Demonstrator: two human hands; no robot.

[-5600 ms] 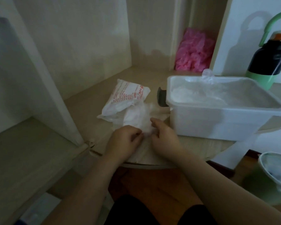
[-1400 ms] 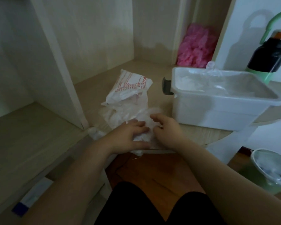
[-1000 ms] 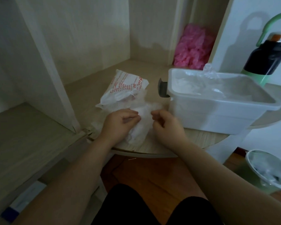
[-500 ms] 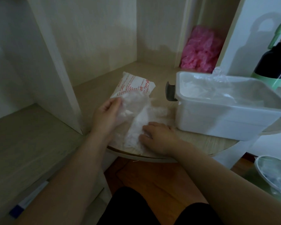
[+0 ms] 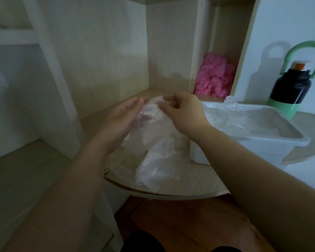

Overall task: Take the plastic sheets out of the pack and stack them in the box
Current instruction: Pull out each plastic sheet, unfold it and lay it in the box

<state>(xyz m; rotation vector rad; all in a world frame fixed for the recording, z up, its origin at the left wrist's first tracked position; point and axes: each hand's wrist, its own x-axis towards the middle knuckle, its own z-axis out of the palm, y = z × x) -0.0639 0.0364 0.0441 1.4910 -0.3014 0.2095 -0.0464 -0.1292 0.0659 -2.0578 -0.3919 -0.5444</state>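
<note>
Left of the box [image 5: 273,145], my right hand [image 5: 185,113] pinches the plastic sheet [image 5: 160,142] at its top; my left hand [image 5: 121,122] lies straight-fingered against it.

The plastic sheet [image 5: 158,148] is a cloudy, see-through white, with faint reddish marks showing through near its top. The box [image 5: 273,148] is plain white. The crumpled bundle [image 5: 215,79] in the niche is bright pink. The bottle [image 5: 289,88] is black with a pale green base and handle and an orange cap spot. The tabletop [image 5: 198,188] shows pale wood grain, the floor [image 5: 180,220] reddish brown
</note>
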